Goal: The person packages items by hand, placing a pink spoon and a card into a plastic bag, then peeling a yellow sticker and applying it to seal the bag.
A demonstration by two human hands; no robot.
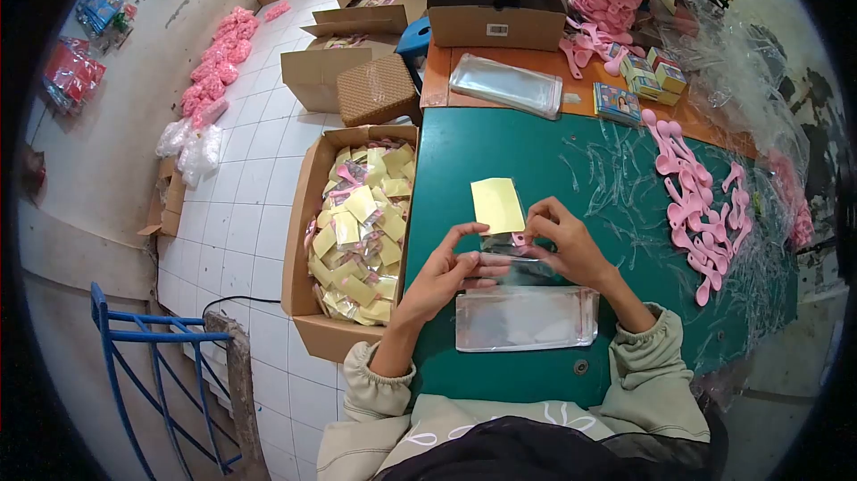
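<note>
Over the green table (pixel 536 150), both hands hold a clear plastic bag (pixel 507 246) with a pale yellow card (pixel 498 205) at its upper end. My left hand (pixel 449 271) pinches the bag's left side near the card's lower corner, its lower fingers stretched behind the clear plastic. On the right side, my right hand (pixel 564 242) has its fingers closed on the bag, beside a small pink piece (pixel 519 238) seen just below the card. A stack of clear bags (pixel 527 318) lies flat below the hands.
Left of the table, a cardboard box (pixel 303 249) holds many packets with yellow cards. Pink spoons (pixel 696 204) and plastic strips (pixel 616 177) lie on the right. More clear bags (pixel 507 85), small boxes (pixel 616 103) and an open carton (pixel 497 27) stand at the back.
</note>
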